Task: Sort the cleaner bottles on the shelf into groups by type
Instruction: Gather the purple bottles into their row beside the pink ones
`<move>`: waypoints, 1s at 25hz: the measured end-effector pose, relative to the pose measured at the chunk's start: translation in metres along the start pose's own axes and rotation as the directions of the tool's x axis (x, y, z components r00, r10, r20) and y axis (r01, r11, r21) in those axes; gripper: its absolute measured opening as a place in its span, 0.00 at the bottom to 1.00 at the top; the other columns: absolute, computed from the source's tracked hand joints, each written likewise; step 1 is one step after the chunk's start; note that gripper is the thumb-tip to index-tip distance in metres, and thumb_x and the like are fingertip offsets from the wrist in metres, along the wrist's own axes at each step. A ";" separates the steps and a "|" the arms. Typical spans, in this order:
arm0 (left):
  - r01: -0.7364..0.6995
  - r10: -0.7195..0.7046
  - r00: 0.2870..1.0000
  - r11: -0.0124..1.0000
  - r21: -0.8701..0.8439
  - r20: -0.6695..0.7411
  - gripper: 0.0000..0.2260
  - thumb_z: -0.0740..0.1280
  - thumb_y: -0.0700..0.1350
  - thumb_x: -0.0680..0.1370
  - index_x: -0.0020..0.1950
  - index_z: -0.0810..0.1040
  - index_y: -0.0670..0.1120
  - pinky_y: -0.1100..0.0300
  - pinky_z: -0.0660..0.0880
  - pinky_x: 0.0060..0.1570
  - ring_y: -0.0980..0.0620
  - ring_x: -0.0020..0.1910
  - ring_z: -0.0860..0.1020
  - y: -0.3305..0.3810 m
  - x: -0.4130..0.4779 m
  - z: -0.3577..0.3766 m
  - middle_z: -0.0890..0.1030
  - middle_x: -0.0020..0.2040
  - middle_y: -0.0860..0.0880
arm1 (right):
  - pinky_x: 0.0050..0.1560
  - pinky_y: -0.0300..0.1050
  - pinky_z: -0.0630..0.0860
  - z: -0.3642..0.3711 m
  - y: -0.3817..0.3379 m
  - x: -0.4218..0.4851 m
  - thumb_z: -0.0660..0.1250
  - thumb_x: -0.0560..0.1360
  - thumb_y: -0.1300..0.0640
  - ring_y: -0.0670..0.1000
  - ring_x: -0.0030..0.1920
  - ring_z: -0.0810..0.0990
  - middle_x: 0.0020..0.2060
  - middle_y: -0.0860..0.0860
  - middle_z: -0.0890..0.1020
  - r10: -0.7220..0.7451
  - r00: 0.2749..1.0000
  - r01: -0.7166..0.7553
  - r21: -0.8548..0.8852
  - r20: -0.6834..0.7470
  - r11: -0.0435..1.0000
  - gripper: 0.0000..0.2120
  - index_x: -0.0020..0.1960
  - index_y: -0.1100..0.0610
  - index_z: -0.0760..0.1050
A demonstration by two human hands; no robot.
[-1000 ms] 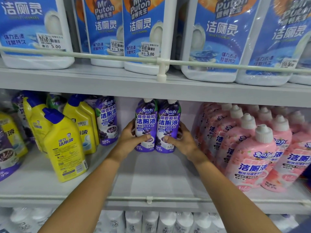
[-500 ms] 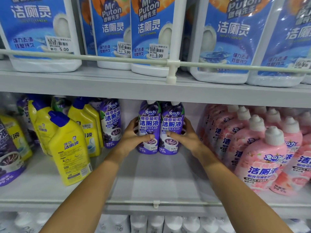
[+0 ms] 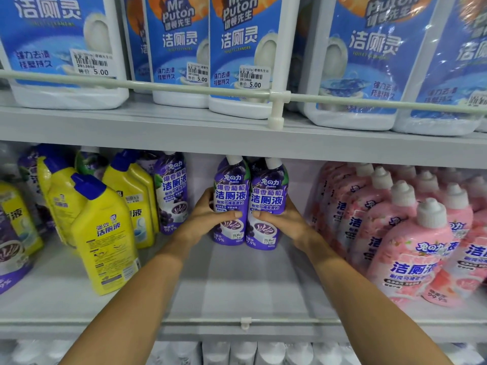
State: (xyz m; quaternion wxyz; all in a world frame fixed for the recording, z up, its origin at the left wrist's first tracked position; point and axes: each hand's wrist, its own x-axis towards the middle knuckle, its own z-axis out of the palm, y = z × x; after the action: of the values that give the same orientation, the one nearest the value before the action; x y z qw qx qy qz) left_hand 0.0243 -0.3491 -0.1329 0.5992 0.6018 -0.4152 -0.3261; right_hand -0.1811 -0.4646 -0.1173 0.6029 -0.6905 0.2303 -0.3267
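Two purple cleaner bottles stand upright side by side at the back middle of the shelf. My left hand is wrapped around the left purple bottle. My right hand grips the right purple bottle. The two bottles touch each other. Another purple bottle stands to the left beside several yellow bottles with blue caps. A dense group of pink bottles with white caps fills the right side.
Large white jugs with blue labels sit on the upper shelf behind a rail. More purple bottles show at the far left edge. White bottle tops line the shelf below. A low clear front lip edges the shelf.
Both hands keep their hold on the two purple bottles, which stay together at the back of the shelf. The view has shifted slightly.
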 end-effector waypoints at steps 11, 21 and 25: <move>0.000 0.011 0.988 0.997 -0.071 0.157 0.31 0.79 0.36 0.70 0.70 0.74 0.45 0.45 0.78 0.64 0.43 0.61 0.83 0.011 -0.024 -0.008 0.85 0.60 0.44 | 0.59 0.51 0.81 0.005 0.006 -0.018 0.78 0.71 0.67 0.60 0.61 0.84 0.62 0.58 0.85 -0.003 0.989 -0.015 0.120 0.150 0.993 0.32 0.73 0.59 0.72; -0.021 0.025 0.982 1.000 -0.023 0.187 0.25 0.78 0.34 0.72 0.67 0.78 0.43 0.47 0.79 0.62 0.43 0.59 0.84 0.021 -0.049 -0.034 0.85 0.59 0.42 | 0.58 0.56 0.83 0.008 0.006 -0.034 0.79 0.68 0.65 0.62 0.56 0.86 0.56 0.59 0.87 -0.022 0.998 0.017 0.074 0.062 0.997 0.26 0.65 0.62 0.79; -0.032 0.036 0.995 0.999 -0.038 0.093 0.28 0.81 0.36 0.69 0.67 0.77 0.44 0.43 0.79 0.63 0.43 0.59 0.84 0.020 -0.044 -0.031 0.86 0.58 0.44 | 0.55 0.49 0.82 0.006 0.002 -0.045 0.77 0.71 0.70 0.58 0.55 0.87 0.56 0.57 0.87 0.003 0.993 -0.010 0.062 0.117 0.998 0.23 0.64 0.59 0.79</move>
State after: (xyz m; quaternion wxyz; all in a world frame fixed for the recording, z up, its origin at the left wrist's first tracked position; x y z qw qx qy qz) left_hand 0.0303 -0.2944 -0.1151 0.5953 0.5677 -0.4471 -0.3514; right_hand -0.2067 -0.4287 -0.1270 0.6377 -0.6884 0.1866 -0.2908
